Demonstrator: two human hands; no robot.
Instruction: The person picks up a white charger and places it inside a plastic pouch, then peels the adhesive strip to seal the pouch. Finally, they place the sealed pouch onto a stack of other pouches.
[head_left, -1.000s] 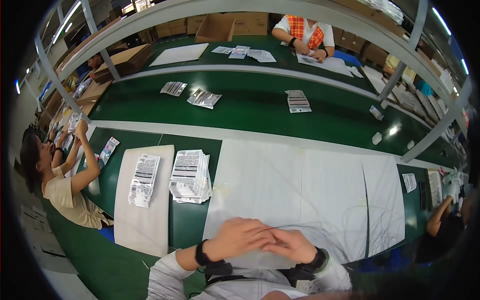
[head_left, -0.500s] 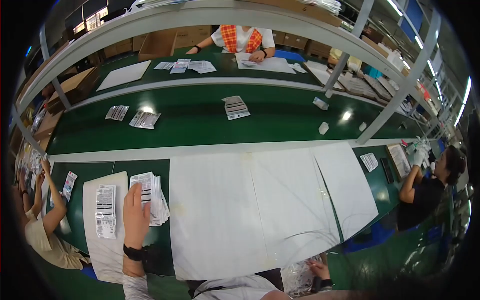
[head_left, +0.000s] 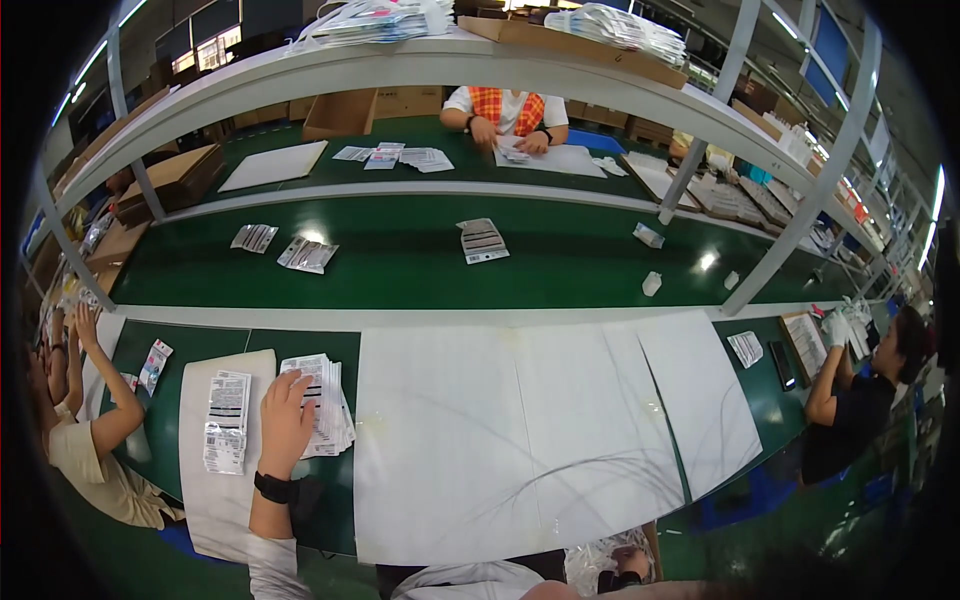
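Observation:
My left hand (head_left: 285, 415) rests at the left edge of a stack of printed packets (head_left: 328, 400), its fingers slightly bent and apart, with nothing visibly gripped. Left of it, a few more packets (head_left: 228, 422) lie on a narrow white board (head_left: 205, 520). Low at the right, my right hand (head_left: 630, 562) reaches down into a cardboard box (head_left: 655, 548) of clear plastic bags (head_left: 590, 562) below the table edge. Its fingers are hidden among the bags, so any hold cannot be made out.
Large white sheets (head_left: 450, 430) cover the green table before me. Beyond, a green belt (head_left: 390, 280) carries several packets and small white pieces. A metal-framed shelf (head_left: 400, 60) spans overhead. Co-workers sit across (head_left: 510, 115), at left (head_left: 95, 440) and at right (head_left: 860, 400).
The view has shifted, so the scene sits lower and farther right. My left fingers have bent more over the packet stack. My right hand has sunk deeper among the plastic bags.

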